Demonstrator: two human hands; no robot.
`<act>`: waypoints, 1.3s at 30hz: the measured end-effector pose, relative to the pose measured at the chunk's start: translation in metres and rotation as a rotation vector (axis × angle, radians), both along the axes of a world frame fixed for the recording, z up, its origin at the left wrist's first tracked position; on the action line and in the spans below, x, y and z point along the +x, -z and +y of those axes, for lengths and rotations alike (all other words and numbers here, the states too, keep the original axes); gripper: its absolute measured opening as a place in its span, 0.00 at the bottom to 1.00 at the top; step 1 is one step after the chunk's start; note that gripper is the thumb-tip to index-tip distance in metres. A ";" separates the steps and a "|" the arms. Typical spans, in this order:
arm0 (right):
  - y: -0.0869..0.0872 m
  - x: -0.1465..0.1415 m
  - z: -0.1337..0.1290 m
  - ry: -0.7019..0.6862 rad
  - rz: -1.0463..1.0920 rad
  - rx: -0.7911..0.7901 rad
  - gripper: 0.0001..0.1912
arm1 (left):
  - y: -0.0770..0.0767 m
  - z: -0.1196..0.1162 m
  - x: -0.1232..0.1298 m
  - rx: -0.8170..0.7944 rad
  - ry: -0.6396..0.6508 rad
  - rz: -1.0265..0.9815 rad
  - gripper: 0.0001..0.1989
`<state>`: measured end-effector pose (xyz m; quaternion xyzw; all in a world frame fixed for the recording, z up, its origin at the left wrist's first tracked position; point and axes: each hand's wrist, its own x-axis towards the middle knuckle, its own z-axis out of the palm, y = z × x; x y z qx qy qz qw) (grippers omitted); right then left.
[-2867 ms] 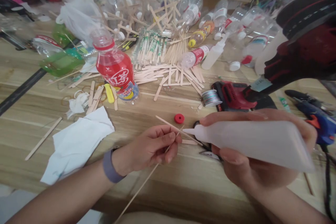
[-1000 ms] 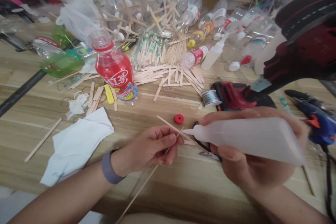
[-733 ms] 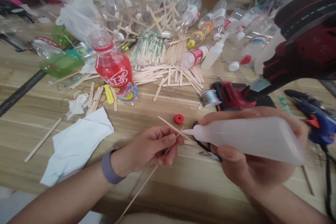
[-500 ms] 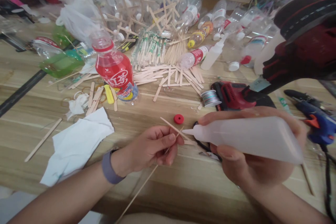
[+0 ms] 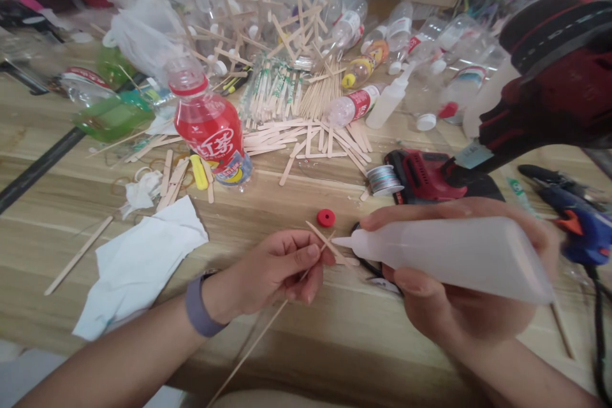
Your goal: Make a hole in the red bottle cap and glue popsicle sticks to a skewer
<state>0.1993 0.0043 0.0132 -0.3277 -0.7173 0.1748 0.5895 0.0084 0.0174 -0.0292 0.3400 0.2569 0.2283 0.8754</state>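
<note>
My left hand (image 5: 296,264) pinches a long thin wooden skewer (image 5: 253,347) near its upper end; the rest slants down toward the bottom edge. At that tip, flat craft sticks (image 5: 321,237) cross the skewer. Whether they are joined to it I cannot tell. My right hand (image 5: 459,280) is wrapped round a translucent white squeeze bottle (image 5: 444,252), lying almost level. Its narrow nozzle points left, right beside the skewer tip and the crossing stick. Just beyond the fingertips a red cap (image 5: 326,217) with a hole lies on the table.
A red-labelled drink bottle (image 5: 210,131) stands behind my left hand, near a white cloth (image 5: 143,261). Loose craft sticks (image 5: 272,137) and several plastic bottles fill the back. To the right are a wire spool (image 5: 384,180), a red power tool (image 5: 430,175) and a blue glue gun (image 5: 586,236).
The craft stick at the skewer's tip has shifted slightly right and down, showing less length beyond the crossing. Both hands stay nearly in place with the same holds.
</note>
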 end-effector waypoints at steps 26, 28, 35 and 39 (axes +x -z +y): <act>0.000 -0.003 -0.001 -0.016 0.070 -0.061 0.24 | 0.003 0.000 0.001 0.011 -0.003 0.011 0.19; 0.000 -0.003 -0.001 -0.021 0.060 -0.058 0.24 | 0.003 0.000 0.001 0.013 -0.002 0.017 0.19; -0.004 -0.002 0.000 -0.002 -0.006 -0.045 0.21 | 0.004 0.000 0.001 0.014 -0.005 0.009 0.19; -0.005 -0.003 0.001 -0.008 0.006 -0.038 0.20 | 0.004 0.000 0.002 0.019 -0.005 0.013 0.20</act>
